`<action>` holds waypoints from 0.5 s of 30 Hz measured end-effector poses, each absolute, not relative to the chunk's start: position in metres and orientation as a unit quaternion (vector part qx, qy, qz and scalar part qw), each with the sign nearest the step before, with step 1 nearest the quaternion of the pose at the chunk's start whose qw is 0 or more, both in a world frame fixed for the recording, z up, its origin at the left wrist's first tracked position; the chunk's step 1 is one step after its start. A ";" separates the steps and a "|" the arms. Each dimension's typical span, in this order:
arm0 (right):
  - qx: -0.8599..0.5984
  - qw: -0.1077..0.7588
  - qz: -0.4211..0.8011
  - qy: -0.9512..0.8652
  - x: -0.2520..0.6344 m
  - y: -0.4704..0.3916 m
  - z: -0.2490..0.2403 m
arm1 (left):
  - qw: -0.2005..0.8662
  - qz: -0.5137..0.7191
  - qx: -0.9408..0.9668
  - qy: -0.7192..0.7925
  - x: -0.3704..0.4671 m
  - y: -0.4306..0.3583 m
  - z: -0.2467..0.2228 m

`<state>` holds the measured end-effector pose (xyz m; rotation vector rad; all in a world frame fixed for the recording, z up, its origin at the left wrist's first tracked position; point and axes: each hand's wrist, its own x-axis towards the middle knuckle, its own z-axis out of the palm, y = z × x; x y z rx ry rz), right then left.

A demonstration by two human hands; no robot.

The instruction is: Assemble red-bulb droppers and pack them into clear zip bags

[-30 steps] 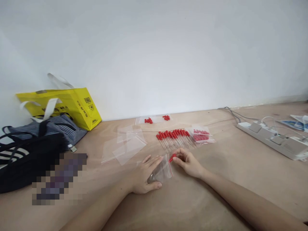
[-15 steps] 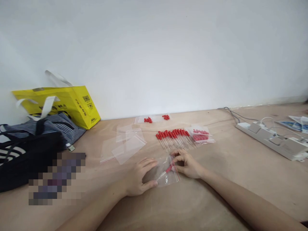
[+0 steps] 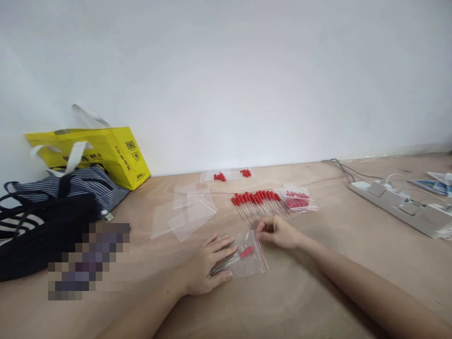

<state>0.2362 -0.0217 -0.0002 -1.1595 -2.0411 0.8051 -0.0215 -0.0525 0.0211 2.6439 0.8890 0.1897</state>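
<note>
A clear zip bag (image 3: 243, 266) with a red seal strip lies flat on the table in front of me. Inside it is a thin stick with a red rubbery head (image 3: 246, 252), which looks like a dropper; its pale shaft runs under my fingers. My left hand (image 3: 212, 263) rests on the bag's left part, fingers spread. At the bag's upper right corner, my right hand (image 3: 275, 231) pinches the sealed edge between thumb and finger. Just beyond, a row of similar red-headed sticks (image 3: 256, 200) lies side by side.
Flat clear bags (image 3: 192, 214) overlap to the left of the row. Filled bags of red pieces (image 3: 297, 200) lie right of it, and more red pieces (image 3: 219, 177) sit by the wall. A power strip (image 3: 395, 202) stands right, a yellow bag (image 3: 120, 155) left.
The red-headed stick has slid deeper into the bag, to the left. My right fingers have left the stick's head and moved to the upper corner of the bag's seal edge.
</note>
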 end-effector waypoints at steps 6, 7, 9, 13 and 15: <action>-0.591 0.305 0.116 -0.738 0.229 0.037 0.021 | 0.189 0.055 0.932 0.304 -0.026 -0.048 0.021; -0.601 0.304 0.104 -0.732 0.223 0.046 0.022 | 0.190 0.056 0.932 0.303 -0.026 -0.048 0.022; -0.618 0.303 0.087 -0.721 0.210 0.061 0.021 | 0.193 0.056 0.932 0.303 -0.026 -0.047 0.023; -0.633 0.311 0.085 -0.704 0.185 0.081 0.012 | 0.194 0.060 0.931 0.302 -0.025 -0.048 0.023; -0.636 0.324 0.091 -0.694 0.177 0.086 0.008 | 0.190 0.065 0.931 0.305 -0.025 -0.049 0.021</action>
